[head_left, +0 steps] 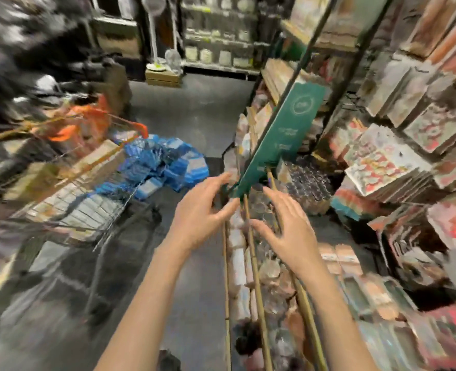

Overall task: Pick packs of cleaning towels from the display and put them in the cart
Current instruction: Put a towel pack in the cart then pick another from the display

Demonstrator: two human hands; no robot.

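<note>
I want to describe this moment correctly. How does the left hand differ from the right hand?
The left hand reaches higher, its fingertips at the lower edge of the green sign; the right hand is lower, over the display's wooden rails. The left hand is nearer the cart; the right hand is nearer the shelves. Both have spread fingers and hold nothing.

Bare floor (pixel 194 277) open between cart (pixel 69 199) and display (pixel 251 263); green sign (pixel 280 137) juts above display edge.
</note>
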